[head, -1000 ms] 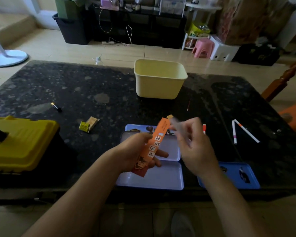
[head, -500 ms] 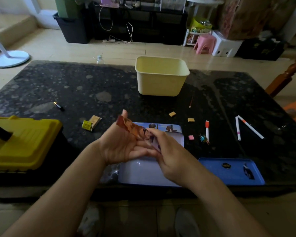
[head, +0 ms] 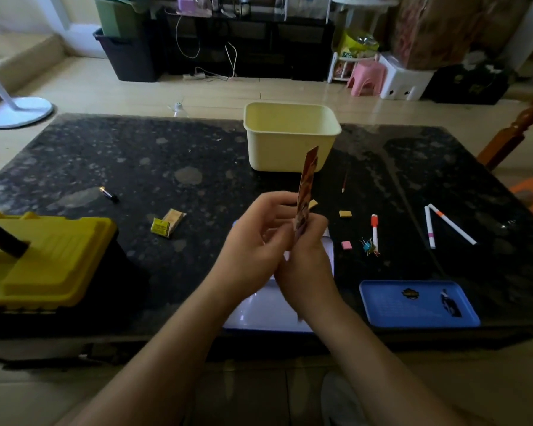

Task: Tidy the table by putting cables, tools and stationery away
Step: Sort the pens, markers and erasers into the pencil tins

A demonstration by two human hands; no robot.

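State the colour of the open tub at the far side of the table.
Pale yellow: the tub shows clearest in the head view.

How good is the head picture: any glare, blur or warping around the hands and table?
Head view: backlit by the bright floor, so the dark table is murky toward its near edge. Head view: pale sheen on its far right and on the white tin. Head view: left hand, right hand and the packet they hold look slightly soft. Head view: wide-angle warping bows the table's edges.
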